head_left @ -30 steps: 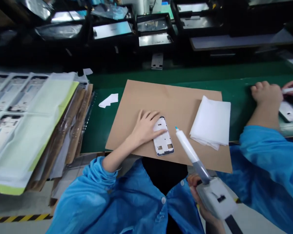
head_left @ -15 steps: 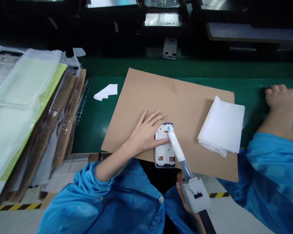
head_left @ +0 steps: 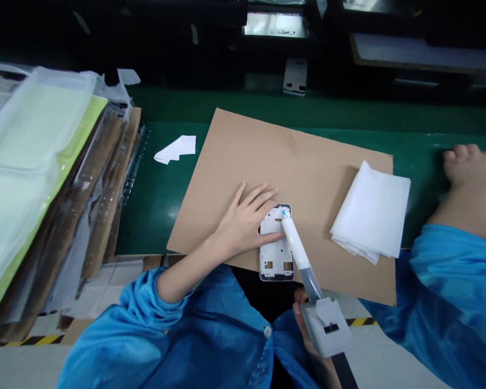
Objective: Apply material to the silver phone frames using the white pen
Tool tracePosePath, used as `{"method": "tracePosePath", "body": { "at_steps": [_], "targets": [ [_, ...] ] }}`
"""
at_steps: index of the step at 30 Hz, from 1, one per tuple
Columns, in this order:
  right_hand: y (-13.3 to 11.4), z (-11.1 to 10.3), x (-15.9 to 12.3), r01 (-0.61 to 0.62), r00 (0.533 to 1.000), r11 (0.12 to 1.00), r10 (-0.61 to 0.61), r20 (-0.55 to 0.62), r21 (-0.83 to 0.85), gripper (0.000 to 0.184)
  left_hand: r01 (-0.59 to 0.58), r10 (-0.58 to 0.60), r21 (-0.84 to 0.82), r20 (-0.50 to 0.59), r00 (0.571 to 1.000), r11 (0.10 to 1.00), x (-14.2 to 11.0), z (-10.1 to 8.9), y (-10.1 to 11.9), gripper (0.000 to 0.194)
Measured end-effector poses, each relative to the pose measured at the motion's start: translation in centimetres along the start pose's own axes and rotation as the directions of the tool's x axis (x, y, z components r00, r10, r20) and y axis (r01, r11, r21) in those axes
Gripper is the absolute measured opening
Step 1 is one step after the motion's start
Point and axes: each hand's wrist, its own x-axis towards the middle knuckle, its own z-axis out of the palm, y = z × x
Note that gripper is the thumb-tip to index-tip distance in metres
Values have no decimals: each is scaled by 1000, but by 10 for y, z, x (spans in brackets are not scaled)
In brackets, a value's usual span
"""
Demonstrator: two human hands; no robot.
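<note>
Since a second ago, the dispenser (head_left: 303, 270) is no longer hanging clear to the right: its blue tip is now touching the upper part of the phone frame (head_left: 275, 248). That frame is lying flat on the brown cardboard sheet (head_left: 299, 156), near its front edge. The left hand (head_left: 247, 219) is resting open with spread fingers, pressing the frame's left side, much as before. The right hand (head_left: 308, 329) is gripping the dispenser's grey body below the counter (head_left: 166, 189) edge. A folded white cloth (head_left: 372, 213) is lying to the right.
</note>
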Motion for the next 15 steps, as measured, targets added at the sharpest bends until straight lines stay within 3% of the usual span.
{"method": "tracePosePath", "body": {
  "at_steps": [15],
  "targets": [
    [-4, 3, -9, 18, 999, 997, -22, -50, -77, 59, -3, 3, 43, -7, 1000, 999, 0, 1, 0, 69]
  ]
}}
